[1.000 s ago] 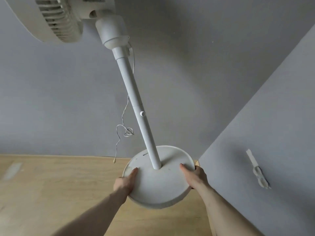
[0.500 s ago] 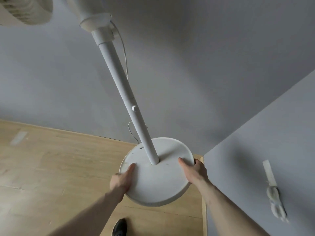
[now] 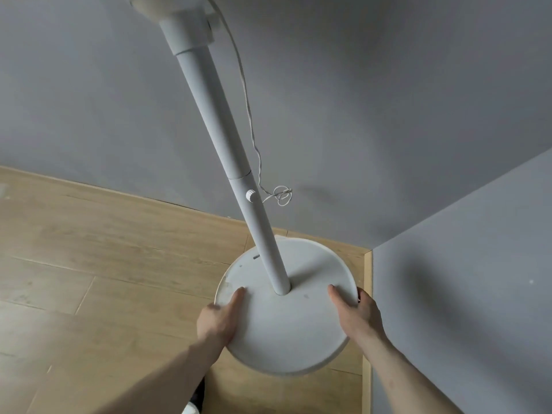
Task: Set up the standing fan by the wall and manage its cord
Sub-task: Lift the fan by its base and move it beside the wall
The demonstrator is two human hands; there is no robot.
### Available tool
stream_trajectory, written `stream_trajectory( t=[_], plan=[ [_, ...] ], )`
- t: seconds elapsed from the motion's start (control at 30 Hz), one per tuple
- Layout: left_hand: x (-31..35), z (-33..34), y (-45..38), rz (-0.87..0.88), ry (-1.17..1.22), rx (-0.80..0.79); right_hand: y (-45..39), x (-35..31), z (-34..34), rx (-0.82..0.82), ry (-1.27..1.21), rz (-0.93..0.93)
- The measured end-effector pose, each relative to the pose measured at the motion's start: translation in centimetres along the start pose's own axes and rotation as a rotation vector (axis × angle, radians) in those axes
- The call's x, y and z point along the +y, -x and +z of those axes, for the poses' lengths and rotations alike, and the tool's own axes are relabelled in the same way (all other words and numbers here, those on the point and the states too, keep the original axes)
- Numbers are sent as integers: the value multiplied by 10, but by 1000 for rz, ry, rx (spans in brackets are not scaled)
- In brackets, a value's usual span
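Note:
A white standing fan rises from a round white base (image 3: 286, 324) in the room's corner. Its pole (image 3: 227, 144) leans up toward the top edge, where only the motor housing (image 3: 176, 13) shows; the fan head is out of view. My left hand (image 3: 219, 319) grips the base's left rim, thumb on top. My right hand (image 3: 357, 316) grips the right rim the same way. A thin white cord (image 3: 248, 115) hangs from the housing beside the pole and ends in a small coiled bundle (image 3: 282, 195) near the height knob (image 3: 250, 194).
Light wood floor (image 3: 89, 279) stretches to the left. A grey wall (image 3: 358, 115) stands behind the fan and a second grey wall (image 3: 463, 279) close on the right, meeting in a corner. A shoe tip (image 3: 194, 404) shows at the bottom.
The fan base has shifted toward the corner with both hands still on its rim. The cord bundle now hangs right of the pole. The fan head has left the view.

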State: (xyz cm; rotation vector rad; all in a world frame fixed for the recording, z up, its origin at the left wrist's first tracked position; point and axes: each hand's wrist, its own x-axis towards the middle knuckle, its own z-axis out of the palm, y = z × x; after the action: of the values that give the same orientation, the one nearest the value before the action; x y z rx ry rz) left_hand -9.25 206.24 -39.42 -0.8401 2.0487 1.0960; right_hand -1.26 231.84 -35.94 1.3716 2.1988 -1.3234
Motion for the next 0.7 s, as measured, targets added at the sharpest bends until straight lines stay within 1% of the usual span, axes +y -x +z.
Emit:
stream_trajectory(
  t=[0.2,0.37,0.43,0.5,0.57,0.7],
  plan=[
    [-57,73,-90,-19,-30,6,-80,88,54,-33,-22,26],
    [-102,132,-161,6,-27,12,-144,156,94,-14,-45,28],
    [-115,156,-191,9,-26,16,-171,180,110,-36,-60,37],
    [-132,181,-217,1,-29,14,-199,211,129,-9,-101,48],
    [-147,202,-237,-2,-14,23,-222,235,143,20,-131,68],
    [-171,240,-279,2,-24,22,-253,267,159,2,-91,68]
  ],
)
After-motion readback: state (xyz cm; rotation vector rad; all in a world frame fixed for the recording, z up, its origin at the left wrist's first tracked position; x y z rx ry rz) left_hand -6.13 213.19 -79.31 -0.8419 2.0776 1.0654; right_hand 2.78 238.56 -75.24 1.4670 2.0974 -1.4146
